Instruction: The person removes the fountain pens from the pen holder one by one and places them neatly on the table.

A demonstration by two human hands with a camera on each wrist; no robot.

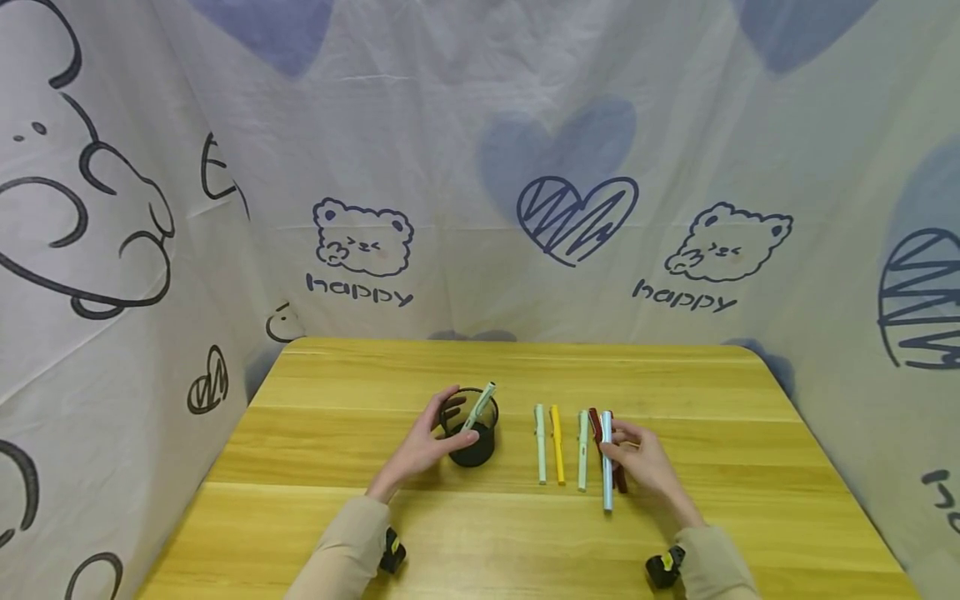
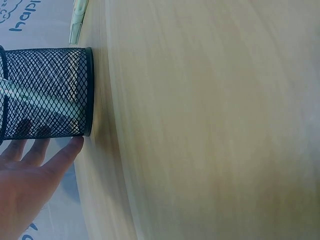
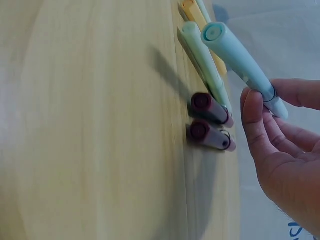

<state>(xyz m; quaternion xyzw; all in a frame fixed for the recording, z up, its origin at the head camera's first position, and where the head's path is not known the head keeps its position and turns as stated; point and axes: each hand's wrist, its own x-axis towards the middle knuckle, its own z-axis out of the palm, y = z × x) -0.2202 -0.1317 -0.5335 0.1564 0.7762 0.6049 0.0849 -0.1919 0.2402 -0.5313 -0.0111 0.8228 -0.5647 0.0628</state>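
My left hand (image 1: 422,446) curves round a black mesh pen cup (image 1: 474,455) standing on the table, thumb at the front and fingers on the far side. In the left wrist view, fingertips touch the wall of the cup (image 2: 45,60). A pale green pen (image 1: 481,403) leans inside it. On the right, my right hand (image 1: 647,462) pinches a light blue pen (image 3: 240,57) between thumb and fingers, raised above the table. Below that pen lie two dark red pens (image 3: 212,108), partly hidden in the head view.
Left of the dark red pens, two pale green pens (image 1: 541,450) (image 1: 582,458) and a yellow pen (image 1: 557,454) lie roughly parallel on the wooden table (image 1: 315,450). Printed cloth (image 1: 450,250) hangs behind the table and at both sides.
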